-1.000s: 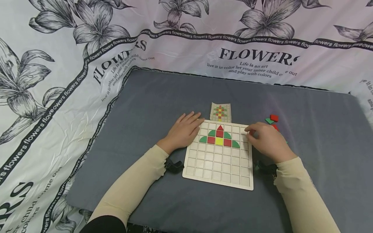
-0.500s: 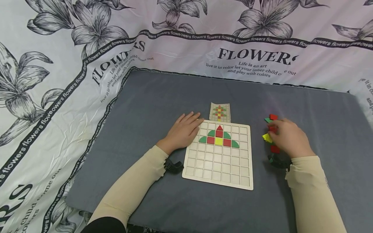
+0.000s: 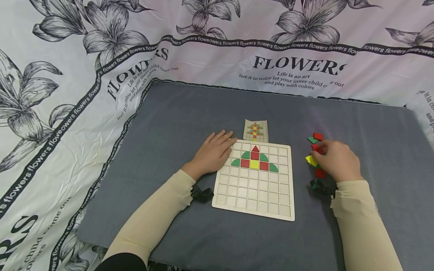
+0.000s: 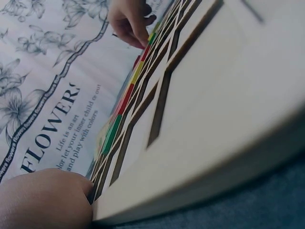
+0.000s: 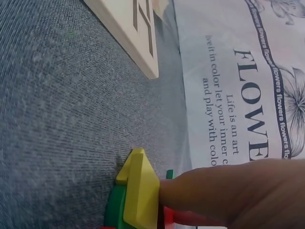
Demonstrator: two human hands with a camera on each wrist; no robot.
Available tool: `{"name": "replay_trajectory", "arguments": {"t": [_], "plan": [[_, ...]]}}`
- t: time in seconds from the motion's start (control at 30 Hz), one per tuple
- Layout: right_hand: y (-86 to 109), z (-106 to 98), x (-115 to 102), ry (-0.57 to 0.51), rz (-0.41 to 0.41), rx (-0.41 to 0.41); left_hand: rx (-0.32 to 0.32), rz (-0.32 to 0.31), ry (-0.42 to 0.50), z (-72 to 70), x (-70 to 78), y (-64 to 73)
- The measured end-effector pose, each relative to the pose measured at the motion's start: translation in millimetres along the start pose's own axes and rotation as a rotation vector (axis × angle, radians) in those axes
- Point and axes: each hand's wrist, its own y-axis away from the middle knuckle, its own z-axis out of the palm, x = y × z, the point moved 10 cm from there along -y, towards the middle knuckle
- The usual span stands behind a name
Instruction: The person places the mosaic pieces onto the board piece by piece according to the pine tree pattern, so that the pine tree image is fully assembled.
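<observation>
A square wooden grid board [image 3: 252,188] lies on the grey cloth, with red, green and yellow tiles set into its upper cells around a yellow tile [image 3: 254,164]. My left hand [image 3: 211,152] rests with straight fingers on the board's upper left corner. To the right of the board, my right hand [image 3: 339,160] pinches a red tile [image 3: 316,148] between thumb and fingers, among the loose tiles. In the right wrist view the thumb [image 5: 214,191] lies against a yellow tile [image 5: 143,191], with green tile [image 5: 116,207] beneath it. Part of the pile is hidden behind the hand.
A small pattern card [image 3: 255,130] lies just beyond the board's top edge. Near the right hand are another red tile [image 3: 318,136], a green tile [image 3: 312,140] and a lower red tile [image 3: 320,173]. A flower-printed sheet [image 3: 288,71] borders the table.
My right hand has moved right from the board's upper right edge to the loose tiles, and its fingers have closed around a red one. The left hand stays on the board.
</observation>
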Motion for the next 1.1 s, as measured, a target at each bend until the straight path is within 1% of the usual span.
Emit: {"name": "replay_trajectory", "arguments": {"t": [0.2,0.33,0.53,0.7,0.93,1.1], "plan": [[-1.1,-4.1,-1.5,-0.008,0.003,0.044,0.004,0.004,-0.004,-0.6,0.0,0.2],[0.2,-7.4,-11.6,-0.032,-0.017,0.069,0.007,0.006,-0.009,-0.7,0.0,0.2],[4.6,-8.0,-39.1,-0.059,-0.054,0.077,0.009,0.005,-0.008,-0.4,-1.1,0.2],[8.5,-3.2,-63.7,-0.054,-0.116,0.076,0.012,0.003,0.001,-1.0,-1.9,0.5],[18.4,11.1,-96.8,-0.051,-0.189,0.036,0.006,-0.001,0.003,-1.4,-2.4,0.8],[27.3,23.9,-115.7,-0.052,-0.236,0.008,0.0,-0.002,-0.002,0.8,-2.5,-0.4]]}}
